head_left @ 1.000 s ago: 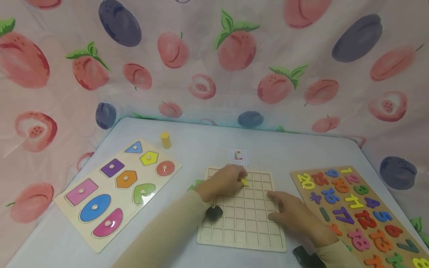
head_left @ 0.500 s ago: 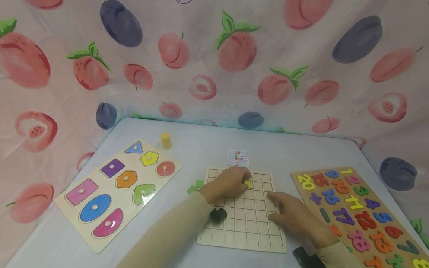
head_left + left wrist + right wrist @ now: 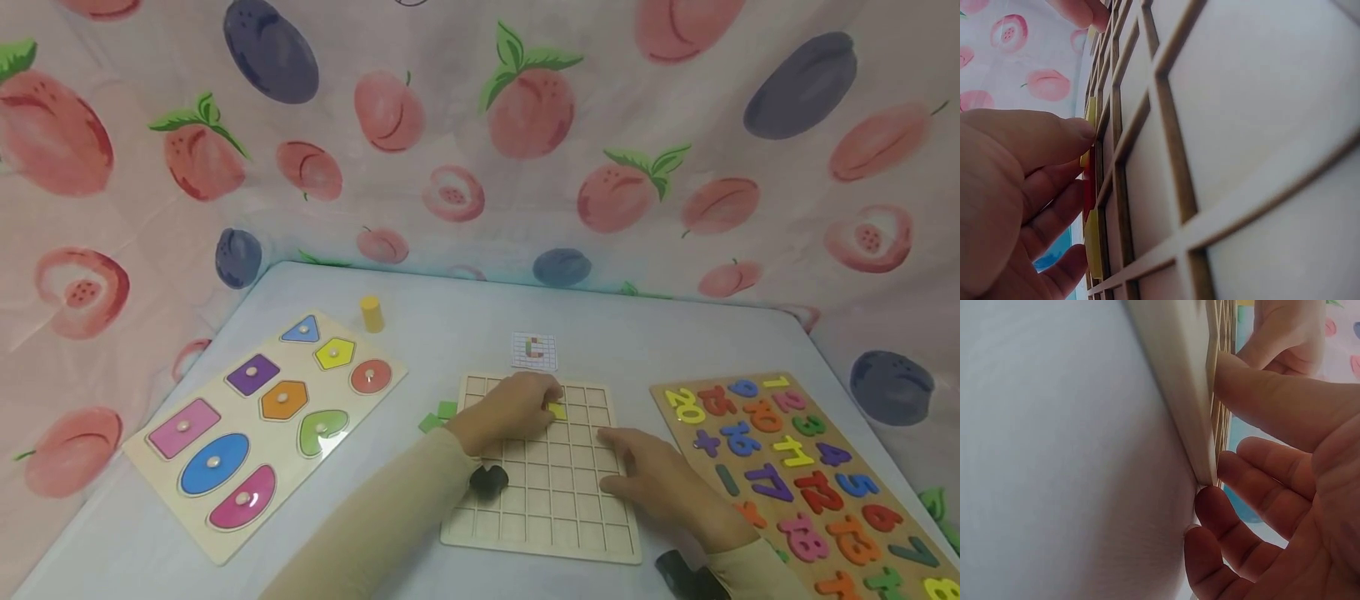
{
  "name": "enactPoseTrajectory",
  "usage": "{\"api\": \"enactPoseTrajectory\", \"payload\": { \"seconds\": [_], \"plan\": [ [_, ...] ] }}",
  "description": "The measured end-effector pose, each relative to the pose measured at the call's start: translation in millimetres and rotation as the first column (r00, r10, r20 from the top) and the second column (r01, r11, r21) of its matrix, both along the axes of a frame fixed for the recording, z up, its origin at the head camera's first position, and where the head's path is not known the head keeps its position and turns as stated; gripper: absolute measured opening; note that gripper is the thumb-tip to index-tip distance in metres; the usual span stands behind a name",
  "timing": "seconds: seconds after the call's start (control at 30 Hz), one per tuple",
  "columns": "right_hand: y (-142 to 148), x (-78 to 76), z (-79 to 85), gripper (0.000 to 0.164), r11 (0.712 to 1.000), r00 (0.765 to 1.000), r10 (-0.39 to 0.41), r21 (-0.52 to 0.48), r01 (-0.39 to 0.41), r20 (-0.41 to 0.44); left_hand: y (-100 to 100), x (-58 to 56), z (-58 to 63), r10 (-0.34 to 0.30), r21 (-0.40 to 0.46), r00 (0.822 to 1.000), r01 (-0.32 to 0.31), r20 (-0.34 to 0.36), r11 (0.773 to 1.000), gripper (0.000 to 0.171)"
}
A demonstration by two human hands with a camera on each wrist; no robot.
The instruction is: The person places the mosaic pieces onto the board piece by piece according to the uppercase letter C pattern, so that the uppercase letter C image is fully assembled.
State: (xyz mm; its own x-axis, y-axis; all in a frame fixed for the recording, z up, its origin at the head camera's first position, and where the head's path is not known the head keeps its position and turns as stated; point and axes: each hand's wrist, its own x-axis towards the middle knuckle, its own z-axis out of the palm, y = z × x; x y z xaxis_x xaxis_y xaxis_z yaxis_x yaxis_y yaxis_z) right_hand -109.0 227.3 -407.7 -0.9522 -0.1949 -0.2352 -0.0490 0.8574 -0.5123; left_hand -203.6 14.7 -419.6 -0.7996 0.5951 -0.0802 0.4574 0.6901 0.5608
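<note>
My left hand (image 3: 510, 404) is over the upper part of a wooden grid board (image 3: 540, 546). Its fingertips are at a yellow square tile (image 3: 557, 411) lying in one cell. In the left wrist view, the left thumb presses on a yellow tile (image 3: 1092, 106). A red tile (image 3: 1089, 194) and another yellow tile (image 3: 1093, 244) line up below it, near the other fingers. My right hand (image 3: 660, 483) rests with thumb and fingertips against the board's right edge, also seen in the right wrist view by the board's rim (image 3: 1179, 394). The left hand hides several cells in the head view.
Green tiles (image 3: 438, 417) lie left of the board. A pattern card (image 3: 534, 352) lies behind it. At left is a knobbed shape puzzle (image 3: 307, 458), with a yellow cylinder (image 3: 371, 314) near its far corner. A number puzzle (image 3: 787, 450) lies at right.
The left hand shifted slightly right, and the yellow tile went from tilted at the fingertips to flat in its cell. Over the last half second little moved. The right hand stayed put.
</note>
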Motion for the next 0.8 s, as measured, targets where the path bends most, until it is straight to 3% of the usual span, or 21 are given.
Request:
{"api": "enactPoseTrajectory", "payload": {
  "seconds": [0.27,0.4,0.8],
  "plan": [
    [0,0.5,0.4,0.065,1.0,1.0,-0.008,-0.006,0.008,0.007,-4,1.9,3.1,0.033,0.003,0.999,-0.033,0.007,0.999,0.038],
    [0,0.0,0.6,0.066,1.0,1.0,-0.004,-0.007,0.004,0.006,-11,1.7,7.2,0.045,-0.02,0.998,-0.046,-0.036,0.999,0.038],
    [1,0.8,-1.6,0.066,1.0,1.0,0.002,-0.01,-0.002,-0.013,-53,5.0,24.2,0.118,0.03,0.993,-0.119,0.006,0.992,0.039]
  ]
}}
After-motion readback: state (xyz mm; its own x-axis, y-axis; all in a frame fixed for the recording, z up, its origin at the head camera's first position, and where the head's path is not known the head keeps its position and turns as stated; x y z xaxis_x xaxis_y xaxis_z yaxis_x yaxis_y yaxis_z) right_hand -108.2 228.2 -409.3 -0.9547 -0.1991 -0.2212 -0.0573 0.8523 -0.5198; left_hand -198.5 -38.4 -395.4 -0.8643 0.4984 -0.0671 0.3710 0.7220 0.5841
